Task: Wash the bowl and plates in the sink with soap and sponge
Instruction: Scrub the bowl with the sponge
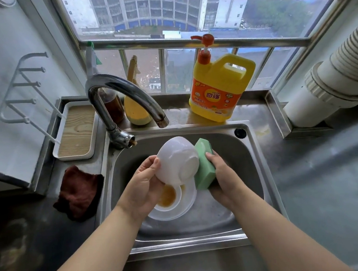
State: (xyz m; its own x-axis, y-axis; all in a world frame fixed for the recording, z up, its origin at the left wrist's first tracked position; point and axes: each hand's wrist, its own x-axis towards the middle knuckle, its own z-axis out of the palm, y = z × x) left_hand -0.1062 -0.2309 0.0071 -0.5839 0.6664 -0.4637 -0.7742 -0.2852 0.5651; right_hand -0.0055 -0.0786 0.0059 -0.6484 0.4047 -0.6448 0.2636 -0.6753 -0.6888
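Bowl (177, 160) gripped in left hand (142, 188), right hand (223, 180) pressing sponge (204, 165) against it.

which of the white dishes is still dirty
The small dish on the plates in the sink, holding brown residue. The bowl held in the left hand shows none.
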